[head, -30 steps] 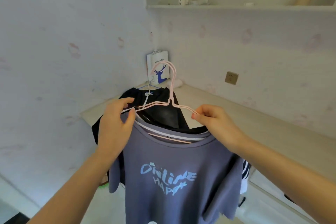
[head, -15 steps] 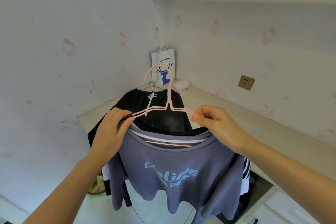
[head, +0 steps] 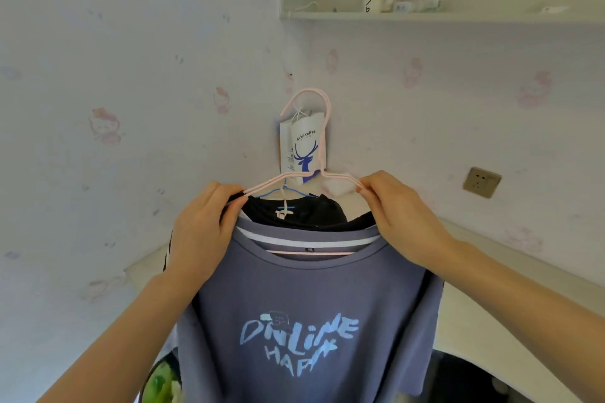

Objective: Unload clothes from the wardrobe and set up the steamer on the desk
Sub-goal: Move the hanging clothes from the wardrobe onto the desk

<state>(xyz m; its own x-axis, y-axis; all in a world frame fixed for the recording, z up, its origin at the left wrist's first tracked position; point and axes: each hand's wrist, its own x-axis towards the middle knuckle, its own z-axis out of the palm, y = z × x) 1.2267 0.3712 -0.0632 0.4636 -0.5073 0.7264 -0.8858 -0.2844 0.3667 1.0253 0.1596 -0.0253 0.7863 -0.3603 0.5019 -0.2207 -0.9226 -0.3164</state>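
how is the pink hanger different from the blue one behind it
The pink hanger stands in front with its hook raised high; the blue hanger sits lower behind it, mostly hidden. The pink hanger carries the grey-blue T-shirt; the blue hanger carries a black garment. Both are thin hangers with clothes on them.

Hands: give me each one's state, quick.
Left hand: closed grip on the pink hanger and shirt shoulder.
Right hand: closed, pinching the hanger's other arm.

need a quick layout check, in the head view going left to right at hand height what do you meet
left hand gripping the hanger's left shoulder → pink hanger → right hand pinching its right shoulder → wall socket
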